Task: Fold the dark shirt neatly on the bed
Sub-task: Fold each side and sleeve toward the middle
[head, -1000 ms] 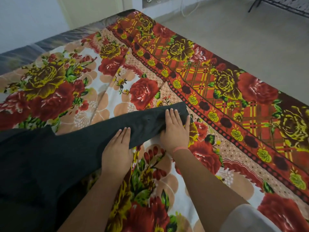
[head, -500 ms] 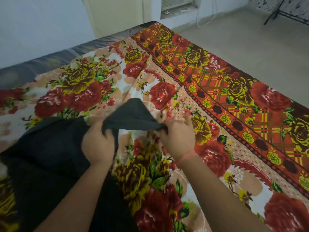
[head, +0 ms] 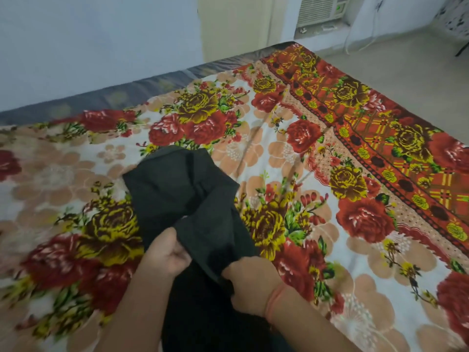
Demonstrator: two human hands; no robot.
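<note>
The dark shirt [head: 182, 191] lies bunched in a narrow heap on the bed [head: 266, 153], running from the middle of the floral sheet down toward me. My left hand [head: 167, 252] grips a fold of its cloth on the left side. My right hand [head: 250, 283], with a pink band on the wrist, holds the cloth on the right, and its fingers are hidden in the fabric. The lower end of the shirt hangs between my forearms and leaves the view at the bottom.
A floral sheet with a red and yellow border [head: 380, 138] covers the bed. A wall [head: 88, 47] runs along the bed's far side. Bare floor [head: 406, 72] lies past the right edge, with an air unit [head: 319, 8] low on the back wall.
Both hands went from pressing the sleeve flat to gripping the cloth and pulling it toward me. The shirt has been gathered from the left into a bunch in the middle.
</note>
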